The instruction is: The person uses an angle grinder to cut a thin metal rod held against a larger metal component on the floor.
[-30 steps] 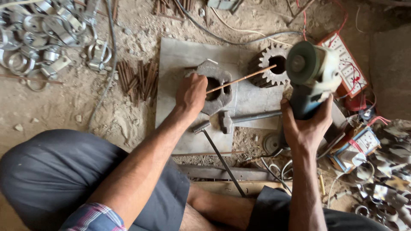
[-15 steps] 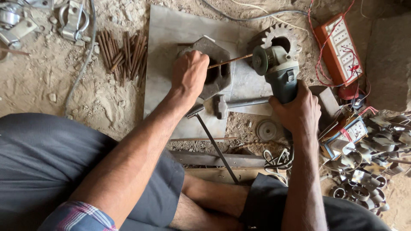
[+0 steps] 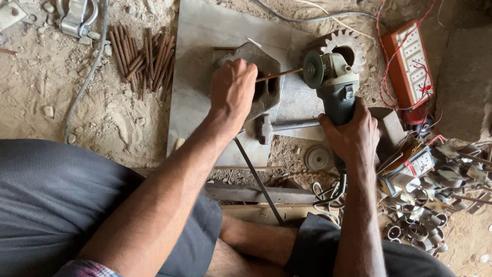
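Since prior frame: grinder (image 3: pixel 335 87) has dropped lower w/ disc (image 3: pixel 312 68) now at tip of rod (image 3: pixel 279 75); L hand unchanged. Near: person's knees in dark shorts, a flat metal bar (image 3: pixel 256 194) lying betw. them. R hand (image 3: pixel 351 136) wrapped tight round grinder body, cable trailing below wrist. L hand (image 3: pixel 231 92) closed in a fist on the thin rusty rod, pressing it onto grey metal block (image 3: pixel 264 77); rod sticks out to the right, touching disc edge. All on a grey steel plate (image 3: pixel 205 46) on sandy floor. Spare disc (image 3: pixel 318 158) lies just below plate. Farther: bundle of rusty rods (image 3: pixel 143 59) left of plate, gear wheel (image 3: pixel 344 47) behind grinder, orange power strip (image 3: pixel 410 64) far right, pile of metal rings (image 3: pixel 425 225) right side.
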